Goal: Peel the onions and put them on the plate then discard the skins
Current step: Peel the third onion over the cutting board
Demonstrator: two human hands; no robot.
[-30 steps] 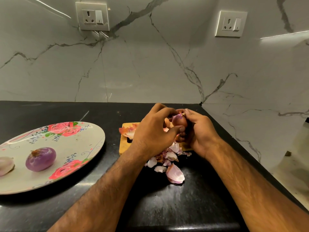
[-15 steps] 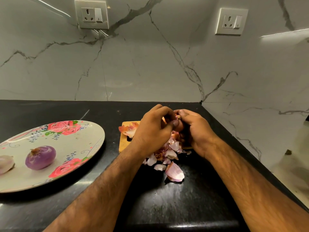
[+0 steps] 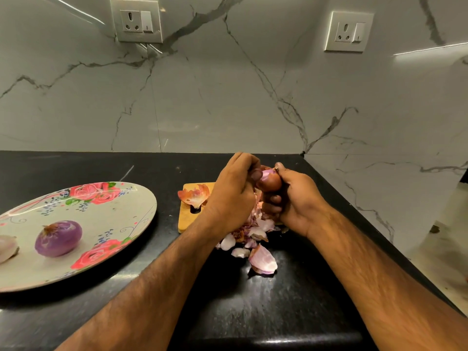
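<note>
Onion (image 3: 272,182) cupped in right grip (image 3: 298,198), left grip (image 3: 233,193) pinching its skin (image 3: 265,174); a hard tug could shoot it loose.

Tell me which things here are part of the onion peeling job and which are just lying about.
Part of the job:
- partly peeled onion, gripped by left hand and right hand
- purple peeled onion and pale onion on the floral plate
- loose skins

Just lying about:
- wooden board
- left wall socket
- right wall socket
</note>
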